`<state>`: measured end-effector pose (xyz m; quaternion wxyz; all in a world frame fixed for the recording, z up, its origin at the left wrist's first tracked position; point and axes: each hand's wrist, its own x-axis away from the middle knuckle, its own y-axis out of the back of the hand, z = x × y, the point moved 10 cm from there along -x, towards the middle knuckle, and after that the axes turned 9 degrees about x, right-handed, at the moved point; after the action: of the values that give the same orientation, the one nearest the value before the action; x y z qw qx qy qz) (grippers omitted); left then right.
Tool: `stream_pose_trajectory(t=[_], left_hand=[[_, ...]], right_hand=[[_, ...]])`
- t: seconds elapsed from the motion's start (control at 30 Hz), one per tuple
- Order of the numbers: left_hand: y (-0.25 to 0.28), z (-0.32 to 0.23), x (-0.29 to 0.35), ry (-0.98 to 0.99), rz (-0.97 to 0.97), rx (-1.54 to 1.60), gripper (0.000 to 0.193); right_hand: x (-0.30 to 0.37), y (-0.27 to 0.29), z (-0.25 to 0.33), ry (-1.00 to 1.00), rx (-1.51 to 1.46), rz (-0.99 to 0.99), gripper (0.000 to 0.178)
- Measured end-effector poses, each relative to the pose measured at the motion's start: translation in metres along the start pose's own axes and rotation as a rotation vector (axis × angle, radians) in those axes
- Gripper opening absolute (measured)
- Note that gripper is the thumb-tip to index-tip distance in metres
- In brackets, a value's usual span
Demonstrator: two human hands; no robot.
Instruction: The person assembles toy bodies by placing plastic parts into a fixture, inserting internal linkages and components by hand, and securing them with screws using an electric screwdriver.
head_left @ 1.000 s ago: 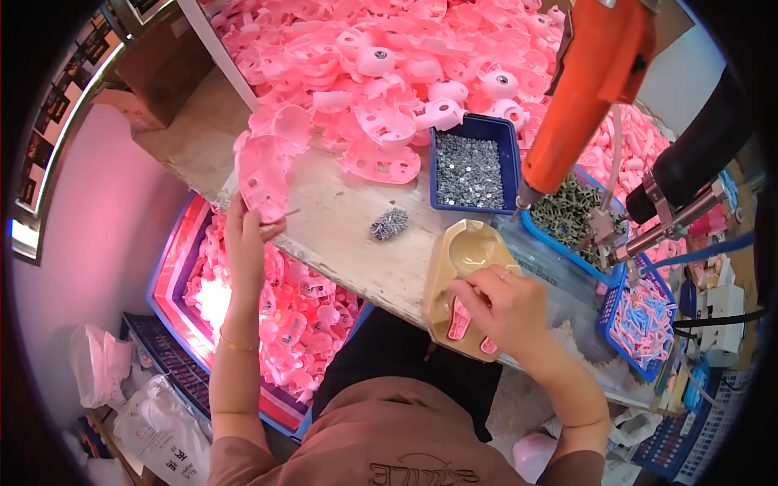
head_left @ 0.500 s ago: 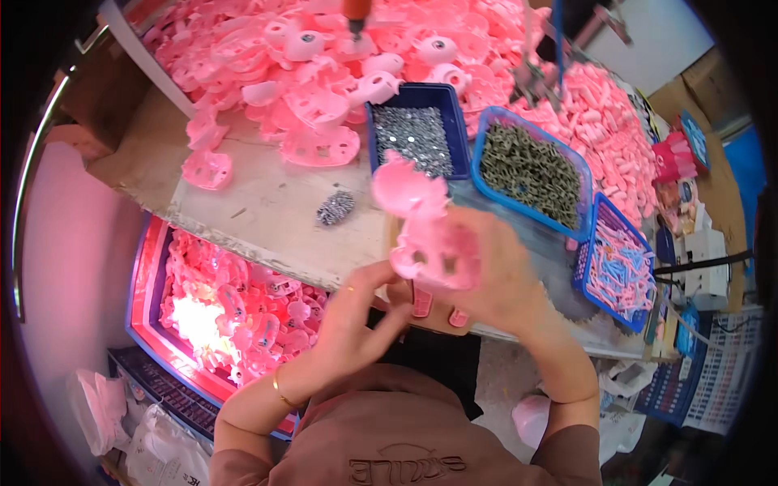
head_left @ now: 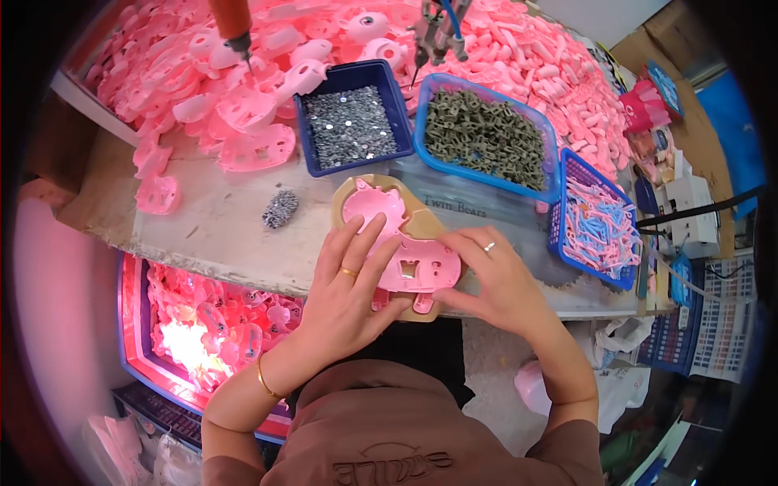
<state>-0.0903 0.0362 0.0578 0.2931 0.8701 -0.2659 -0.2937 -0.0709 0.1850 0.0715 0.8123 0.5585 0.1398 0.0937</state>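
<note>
A pink plastic animal-shaped toy shell (head_left: 417,257) lies hollow side up in a tan shaped fixture (head_left: 423,220) at the table's front edge. Across its left part my left hand (head_left: 344,279) rests with fingers stretched out and spread, thumb near the lower edge. My right hand (head_left: 504,283) grips the rounded right end, its thumb below and fingertips above. Two small pink pieces (head_left: 422,303) show in the fixture below the shell. Some of the shell's left side is hidden under my fingers.
Beyond the fixture stand a dark blue tray (head_left: 304,134) of small silvery parts, a blue tub (head_left: 419,138) of dark metal pieces and a blue basket (head_left: 592,270) of pink-and-blue strips. Pink shells (head_left: 251,109) heap behind. Two tools (head_left: 231,24) (head_left: 438,36) hang overhead. A bin (head_left: 134,324) sits lower left.
The pink shell, held raised in my right hand before, now lies in the fixture. My left hand has moved onto it, fingers spread. The view has shifted, moving the trays leftward in the picture.
</note>
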Motion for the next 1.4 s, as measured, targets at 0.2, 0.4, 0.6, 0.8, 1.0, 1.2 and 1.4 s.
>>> stream_pose_trajectory(t=[0.2, 0.4, 0.6, 0.8, 1.0, 1.2, 1.4], left_hand=[[-0.024, -0.009, -0.017, -0.040, 0.094, -0.131, 0.072], [-0.028, -0.008, -0.015, -0.035, 0.114, -0.149, 0.073], [-0.031, -0.010, -0.017, -0.027, 0.129, -0.206, 0.073], [-0.032, -0.013, -0.020, -0.040, 0.155, -0.214, 0.072], [-0.031, -0.011, -0.022, -0.024, 0.177, -0.190, 0.078], [-0.032, -0.012, -0.018, -0.001, 0.226, -0.217, 0.080], [-0.034, -0.013, -0.019, -0.029, 0.213, -0.209, 0.074]], right_hand=[[0.001, -0.002, -0.004, 0.046, 0.078, -0.061, 0.068], [0.002, 0.002, 0.001, 0.066, 0.117, -0.117, 0.070], [0.005, -0.001, 0.006, 0.052, 0.221, -0.116, 0.065], [0.008, -0.007, 0.009, 0.032, 0.264, -0.119, 0.064], [0.001, -0.006, -0.009, 0.012, 0.070, -0.034, 0.054], [-0.055, 0.042, -0.136, -0.247, 0.130, -0.247, 0.017], [-0.091, 0.014, -0.185, -0.454, 0.380, -0.086, 0.021]])
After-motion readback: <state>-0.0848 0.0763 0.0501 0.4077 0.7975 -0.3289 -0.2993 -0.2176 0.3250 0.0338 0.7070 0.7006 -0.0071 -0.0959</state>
